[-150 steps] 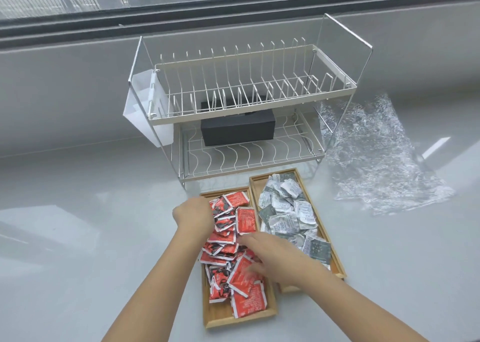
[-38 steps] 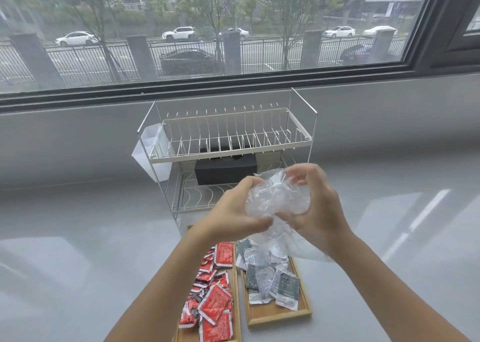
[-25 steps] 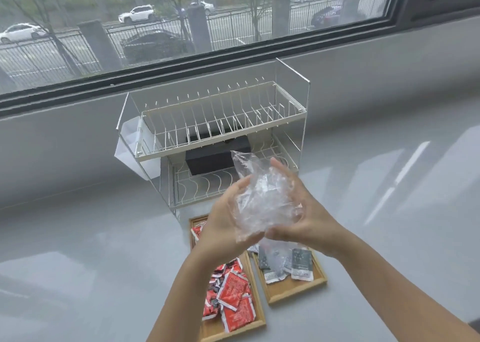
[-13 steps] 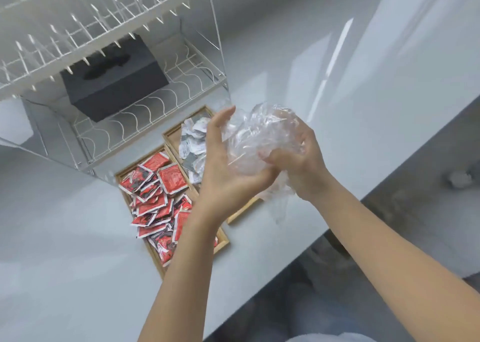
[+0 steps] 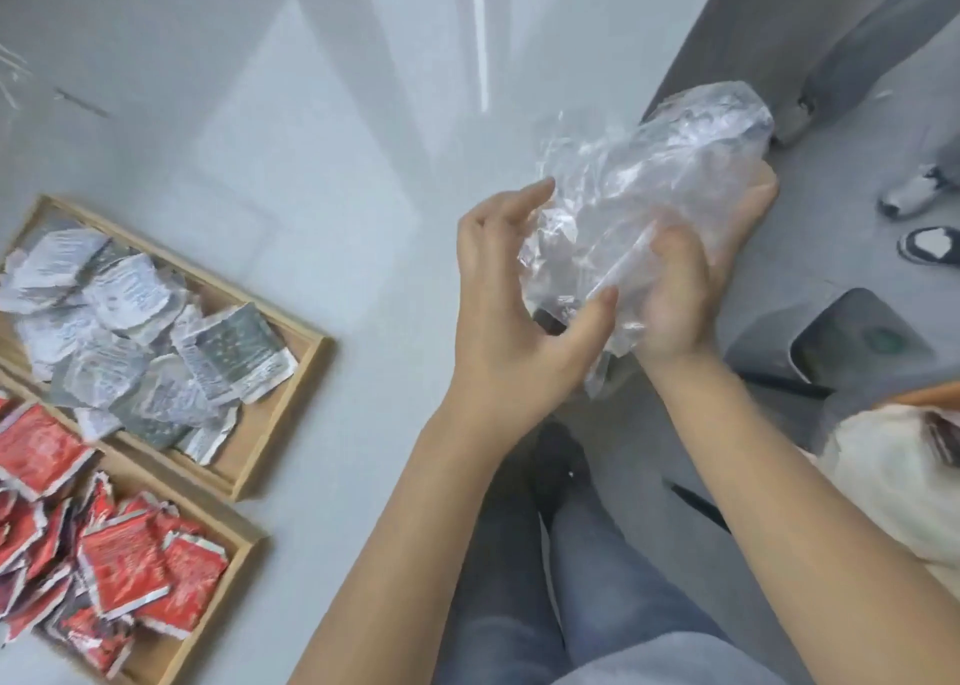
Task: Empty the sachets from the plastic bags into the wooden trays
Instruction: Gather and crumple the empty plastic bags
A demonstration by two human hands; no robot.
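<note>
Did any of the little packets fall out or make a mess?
No spills show: the white packets and red packets sit heaped in their own wooden trays. The only untidy thing is the crumpled clear bag, held between both hands past the counter's edge.

**A plain indoor work table, likely an office or staged room**

A smooth pale grey table [image 5: 311, 112] with a glossy, reflective top fills most of the view. Beyond its edge lies a grey floor [image 5: 831, 247], with shoes [image 5: 930, 245] standing on it. Two wooden trays [image 5: 306, 372] hold heaps of small sachets [image 5: 130, 294], sorted by colour. Which kind of room exactly cannot be told.
</note>
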